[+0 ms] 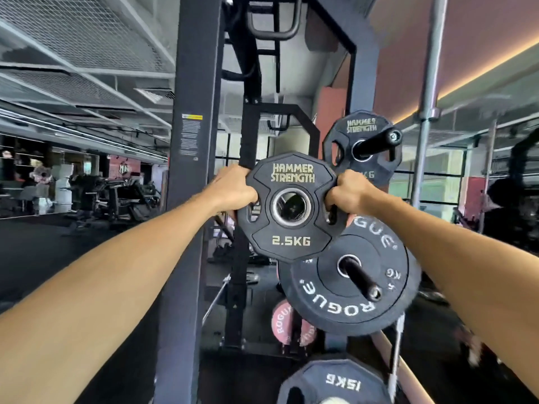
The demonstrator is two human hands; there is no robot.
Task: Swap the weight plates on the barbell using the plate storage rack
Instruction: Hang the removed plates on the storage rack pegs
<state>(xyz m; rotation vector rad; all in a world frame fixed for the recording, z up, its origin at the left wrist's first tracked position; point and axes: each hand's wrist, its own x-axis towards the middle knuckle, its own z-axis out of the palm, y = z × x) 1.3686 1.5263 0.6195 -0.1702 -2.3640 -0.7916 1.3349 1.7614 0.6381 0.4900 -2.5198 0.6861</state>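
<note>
Both hands hold one black 2.5KG plate upright in the air, its lettered face toward the camera and its centre hole free of any peg. The left hand grips the plate's left edge, fingers curled round the rim and into the left grip slot. The right hand grips the right edge the same way, fingers hooked through the right slot. The plate therefore sits squarely between the two fists, each closed tight on its own side, with the brand lettering at the top and the weight mark at the bottom.

The plate hangs in front of the storage rack, just right of its thick dark upright post. Behind and above the right hand, a second Hammer Strength plate sits on the rack's upper peg, apart from the held plate. Below, the held plate's lower right edge overlaps the view of a black Rogue bumper plate threaded on the middle peg; whether the two touch cannot be told. Near the bottom edge of the rack a 15KG plate shows partly, and a pinkish Rogue plate sits lower behind
</note>
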